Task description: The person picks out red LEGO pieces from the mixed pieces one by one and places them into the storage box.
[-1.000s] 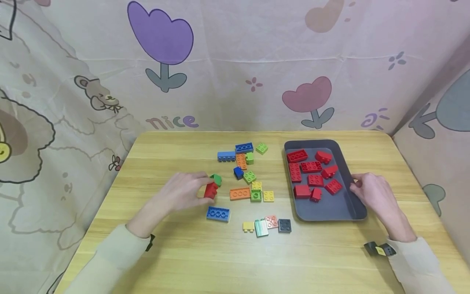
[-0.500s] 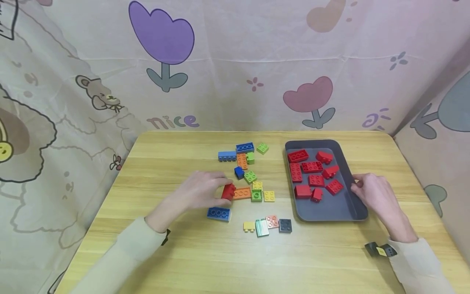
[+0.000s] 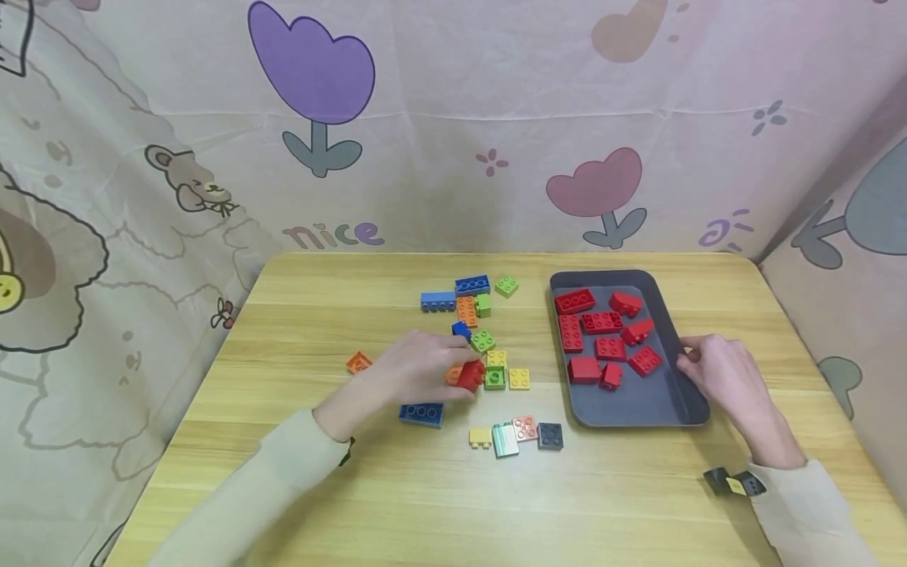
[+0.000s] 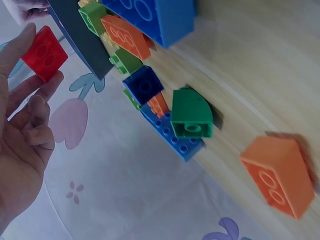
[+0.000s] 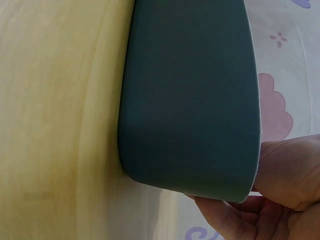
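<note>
My left hand (image 3: 418,368) pinches a red toy brick (image 3: 471,376) between thumb and fingers, in front of the loose bricks at mid-table. In the left wrist view that red brick (image 4: 45,54) is lifted, its hollow underside showing. A dark grey tray (image 3: 659,405) on the right holds several red bricks (image 3: 602,321). My right hand (image 3: 726,378) grips the tray's right rim; the right wrist view has the tray's outer wall (image 5: 190,100) with thumb and fingers at its edge. The orange brick (image 3: 453,376) behind the held one is partly hidden.
Blue (image 3: 421,413), green (image 3: 483,341), yellow (image 3: 520,379) and orange bricks (image 3: 358,362) lie scattered left of the tray. A green curved brick (image 4: 191,112) shows in the left wrist view. Nearer me are a black brick (image 3: 549,435) and a striped block (image 3: 505,439). Patterned cloth stands behind the table.
My left hand has moved right with the red brick, towards the tray. It uncovers an orange brick at the left and now hides the green curved brick. The right hand stays at the rim.
</note>
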`<action>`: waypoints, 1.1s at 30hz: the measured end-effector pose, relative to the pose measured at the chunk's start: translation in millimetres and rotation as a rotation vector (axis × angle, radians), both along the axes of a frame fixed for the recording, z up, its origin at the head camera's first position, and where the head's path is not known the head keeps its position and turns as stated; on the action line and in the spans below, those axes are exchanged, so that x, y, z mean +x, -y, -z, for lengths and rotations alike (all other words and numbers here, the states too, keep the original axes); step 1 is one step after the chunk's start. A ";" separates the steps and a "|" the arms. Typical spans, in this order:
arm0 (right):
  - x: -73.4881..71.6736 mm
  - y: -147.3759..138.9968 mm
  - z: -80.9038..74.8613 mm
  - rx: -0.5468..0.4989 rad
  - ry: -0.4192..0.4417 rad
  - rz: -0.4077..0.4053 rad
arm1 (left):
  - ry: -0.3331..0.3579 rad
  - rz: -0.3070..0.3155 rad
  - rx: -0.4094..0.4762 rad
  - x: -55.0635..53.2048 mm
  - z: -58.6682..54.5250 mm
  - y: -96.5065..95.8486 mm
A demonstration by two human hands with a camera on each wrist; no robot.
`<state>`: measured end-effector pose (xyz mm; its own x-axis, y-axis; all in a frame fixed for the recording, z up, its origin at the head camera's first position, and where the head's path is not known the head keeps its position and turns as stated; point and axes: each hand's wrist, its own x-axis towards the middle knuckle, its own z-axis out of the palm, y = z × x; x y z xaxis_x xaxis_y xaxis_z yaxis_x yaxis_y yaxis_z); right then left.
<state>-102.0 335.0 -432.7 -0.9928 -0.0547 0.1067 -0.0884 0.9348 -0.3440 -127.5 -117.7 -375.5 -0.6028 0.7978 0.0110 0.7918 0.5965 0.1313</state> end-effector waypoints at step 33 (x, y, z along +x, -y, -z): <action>-0.6 -0.9 -2.2 0.010 0.017 -0.019 | 0.064 0.179 -0.057 -9.0 4.7 -67.4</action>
<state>-102.6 335.9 -430.5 -0.9933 -0.0743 0.0887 -0.1001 0.9365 -0.3361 -136.5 -50.3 -380.2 -0.4492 0.8906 -0.0711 0.8771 0.4547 0.1548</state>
